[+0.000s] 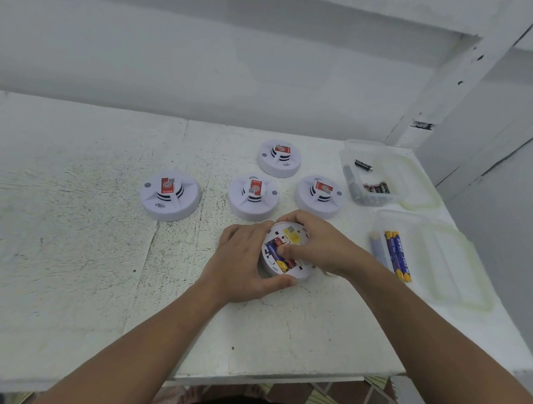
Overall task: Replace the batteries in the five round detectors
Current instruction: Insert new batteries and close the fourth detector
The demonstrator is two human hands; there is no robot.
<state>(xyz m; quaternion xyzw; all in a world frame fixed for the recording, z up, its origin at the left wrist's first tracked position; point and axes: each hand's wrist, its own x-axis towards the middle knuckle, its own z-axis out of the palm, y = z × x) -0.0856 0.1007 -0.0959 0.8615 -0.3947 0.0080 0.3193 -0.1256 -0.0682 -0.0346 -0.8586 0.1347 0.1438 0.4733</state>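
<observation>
White, scuffed table [76,242] stands by the wall [252,79]. On it the left hand [243,261] cups the upturned detector [291,233] by its near rim; the right hand [320,245] curls over the far rim, thumb pressing a battery [276,257]. If the thumb slips, the battery may spring out or sit crooked. Four detectors [253,196] wait just beyond the hands.

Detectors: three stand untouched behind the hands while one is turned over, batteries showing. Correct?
No: the head view shows four untouched detectors, not three, behind the left hand and right hand; the turned-over detector shows batteries.
</observation>
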